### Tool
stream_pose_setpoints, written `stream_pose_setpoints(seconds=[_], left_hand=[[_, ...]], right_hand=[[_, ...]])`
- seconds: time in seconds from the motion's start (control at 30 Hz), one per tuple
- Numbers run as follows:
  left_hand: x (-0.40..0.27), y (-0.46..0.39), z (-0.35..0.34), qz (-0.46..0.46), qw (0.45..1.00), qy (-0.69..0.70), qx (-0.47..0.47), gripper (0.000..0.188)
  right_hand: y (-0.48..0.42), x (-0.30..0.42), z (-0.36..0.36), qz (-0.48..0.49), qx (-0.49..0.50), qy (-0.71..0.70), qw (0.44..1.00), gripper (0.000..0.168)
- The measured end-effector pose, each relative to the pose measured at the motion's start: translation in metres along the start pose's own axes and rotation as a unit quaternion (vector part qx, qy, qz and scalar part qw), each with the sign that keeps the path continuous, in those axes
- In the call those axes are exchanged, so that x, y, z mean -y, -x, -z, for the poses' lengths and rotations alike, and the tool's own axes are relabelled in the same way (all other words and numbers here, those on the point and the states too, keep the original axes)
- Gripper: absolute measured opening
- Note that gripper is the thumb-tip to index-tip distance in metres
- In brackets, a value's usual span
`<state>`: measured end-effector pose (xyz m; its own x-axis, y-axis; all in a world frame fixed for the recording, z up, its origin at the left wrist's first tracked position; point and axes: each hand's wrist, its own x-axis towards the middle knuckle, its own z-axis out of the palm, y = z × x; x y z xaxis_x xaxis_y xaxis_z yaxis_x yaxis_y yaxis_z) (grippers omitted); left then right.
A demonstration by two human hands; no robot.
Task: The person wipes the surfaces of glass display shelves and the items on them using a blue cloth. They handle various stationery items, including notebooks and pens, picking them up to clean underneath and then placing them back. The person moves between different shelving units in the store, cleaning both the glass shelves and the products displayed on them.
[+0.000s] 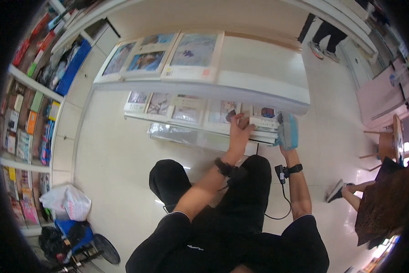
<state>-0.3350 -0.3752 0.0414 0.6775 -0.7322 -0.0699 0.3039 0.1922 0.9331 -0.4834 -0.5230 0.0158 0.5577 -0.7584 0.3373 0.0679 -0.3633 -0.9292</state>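
Note:
My left hand [239,131] reaches to the lower shelf, its fingers at the left edge of a stack of white-framed boxed pictures [264,122]; whether it grips the stack cannot be told. On the right of that stack, my right hand [287,149] is mostly hidden behind a grey and light-blue cloth or duster [288,132] that it holds. More framed pictures [187,113] lie in a row on the lower shelf. Above, the upper shelf bears larger framed pictures [193,51] on its left and middle. Both wrists wear dark bands, the right one with a small cabled device.
The upper shelf's front edge [204,91] juts over the lower row. Stocked shelves [30,119] stand at left, with a white plastic bag [69,201] and a wheeled item [105,249] below. One person [329,34] stands at upper right, another [378,201] is at right near a wooden chair [387,145].

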Motion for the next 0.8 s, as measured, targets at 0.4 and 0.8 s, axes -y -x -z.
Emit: stream_pose_setpoints(seconds=[0.4,0.8], left_hand=[[-0.056,0.012,0.004,0.218,0.961,0.103,0.134,0.064],[-0.044,0.035,0.036,-0.001,0.919,-0.101,0.382,0.077]], right_hand=[[0.044,0.058,-0.013,-0.151,0.075,-0.008,0.986,0.044],[0.035,0.062,-0.027,-0.036,0.012,-0.054,0.998,0.058]])
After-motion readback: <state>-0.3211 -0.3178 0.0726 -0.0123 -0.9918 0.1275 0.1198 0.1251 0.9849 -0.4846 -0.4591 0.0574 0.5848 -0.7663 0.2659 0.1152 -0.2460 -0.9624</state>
